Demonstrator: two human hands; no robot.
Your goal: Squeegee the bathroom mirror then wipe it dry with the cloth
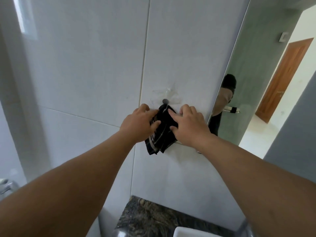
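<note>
Both hands are on the dark striped cloth point(161, 129) hanging from a wall hook point(165, 101): the left hand point(138, 124) pinches its nine-o'clock edge, the right hand point(189, 125) lies on it with fingers spread. It looks soft, light and limp; best gathered near the hook. The mirror point(256, 74) stands at three o'clock.

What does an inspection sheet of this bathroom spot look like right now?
Surface: grey tiled wall, clear hook mount above the hook.
Job's things: black striped cloth hanging at the hook; mirror to the right; squeegee not seen.
Clutter: nothing seen.
Grippers: left hand and right hand both touching the cloth.
Cables: nothing seen.
Surroundings: dark stone counter, white basin, wooden door.
</note>
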